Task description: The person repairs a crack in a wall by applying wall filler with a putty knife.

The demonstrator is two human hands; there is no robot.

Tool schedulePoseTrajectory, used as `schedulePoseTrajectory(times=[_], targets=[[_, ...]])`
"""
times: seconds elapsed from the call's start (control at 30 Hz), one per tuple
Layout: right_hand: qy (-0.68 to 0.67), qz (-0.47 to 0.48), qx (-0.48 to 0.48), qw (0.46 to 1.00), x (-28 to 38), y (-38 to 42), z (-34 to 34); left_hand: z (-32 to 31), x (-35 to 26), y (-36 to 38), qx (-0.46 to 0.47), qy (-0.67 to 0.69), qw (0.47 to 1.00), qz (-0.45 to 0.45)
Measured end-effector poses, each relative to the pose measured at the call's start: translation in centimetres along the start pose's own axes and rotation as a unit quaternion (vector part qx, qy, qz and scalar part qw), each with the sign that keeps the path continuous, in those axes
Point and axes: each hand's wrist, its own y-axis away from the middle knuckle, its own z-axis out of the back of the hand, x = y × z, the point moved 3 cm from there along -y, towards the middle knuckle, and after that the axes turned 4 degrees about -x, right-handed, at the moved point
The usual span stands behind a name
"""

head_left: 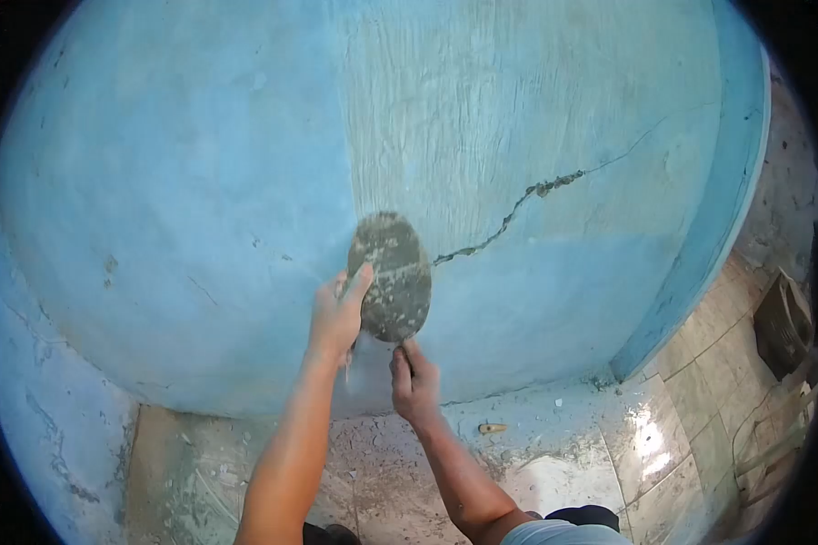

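Note:
A dark grey oval plate, flecked with pale smears, stands face-on to me in front of the blue wall. My left hand grips its left edge, thumb over the face and the other fingers mostly hidden. Just under the plate, my right hand is closed around a short dark handle-like piece that meets its lower edge. A jagged crack runs up the wall to the right from the plate's edge. Above the plate, a pale, ridged patch covers part of the wall.
Debris and dust lie on the tiled floor below the wall. A small yellowish piece rests there near my right forearm. The wall ends at a corner edge on the right, beyond which stands a dark container.

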Motion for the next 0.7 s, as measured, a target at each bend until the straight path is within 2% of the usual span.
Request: schedulePoseTrajectory(times=[0.07, 0.17, 0.27, 0.33, 0.37, 0.43, 0.53, 0.63, 0.7], targets=[[-0.011, 0.017, -0.009, 1.0, -0.5, 0.9, -0.6, 0.8, 1.9, -0.5, 0.027, 0.012, 1.0, 0.001], [-0.002, 0.011, 0.025, 1.0, 4.2, -2.5, -0.6, 0.0, -3.1, -1.4, 0.001, 0.026, 0.999, -0.041], [-0.047, 0.028, 0.055, 0.997, 7.0, -5.7, -0.9, -0.4, -6.0, -3.9, 0.039, 0.066, 0.996, -0.042], [-0.089, 0.015, 0.094, 0.991, 6.7, -6.0, -0.7, -0.1, -4.9, -2.8, 0.023, 0.068, 0.997, -0.027], [-0.063, 0.036, 0.063, 0.995, 5.6, -5.2, -0.5, 0.1, -4.2, -1.8, 0.016, 0.066, 0.998, -0.019], [-0.014, 0.08, 0.0, 0.997, 1.6, -2.2, -0.8, 1.6, 2.1, -1.0, 0.003, 0.021, 1.0, -0.001], [-0.039, 0.095, -0.053, 0.993, -1.9, 2.4, -1.4, 2.7, 6.2, 1.4, 0.004, -0.062, 0.997, 0.034], [-0.029, 0.068, 0.019, 0.997, -2.1, 3.4, -0.7, 3.3, 7.8, 3.2, 0.01, -0.048, 0.998, 0.05], [-0.1, -0.073, 0.08, 0.989, -2.7, 3.9, -0.7, 3.2, 7.2, 3.8, -0.007, 0.012, 1.0, 0.019]])
